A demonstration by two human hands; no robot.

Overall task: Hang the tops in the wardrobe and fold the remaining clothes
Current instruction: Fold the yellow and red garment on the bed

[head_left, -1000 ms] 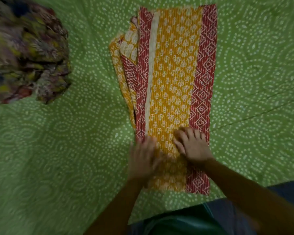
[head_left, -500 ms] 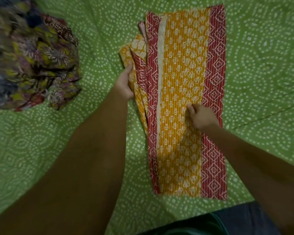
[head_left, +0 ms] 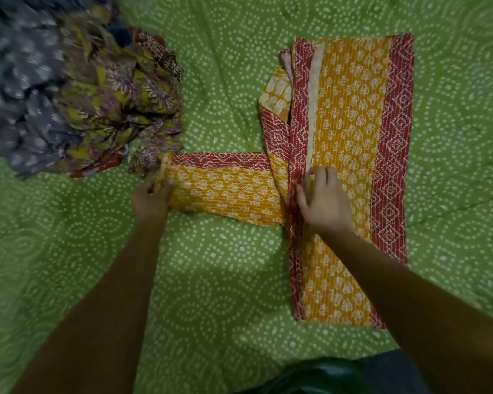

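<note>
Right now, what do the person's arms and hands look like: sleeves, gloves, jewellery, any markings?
Both forearms are bare up to the frame edge, with no sleeves in view. The left hand and right hand wear no gloves, and no rings, bangles or watch can be seen. The picture is dim and a little blurred, so fine marks cannot be told.

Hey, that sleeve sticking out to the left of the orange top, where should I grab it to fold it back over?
Probably at its free cuff end, coming from the left. The sleeve lies flat and straight out from the top, so the cuff is the far loose edge. The left hand already grips there, while the right hand lies flat on the top near the sleeve's root, steadying it.
</note>
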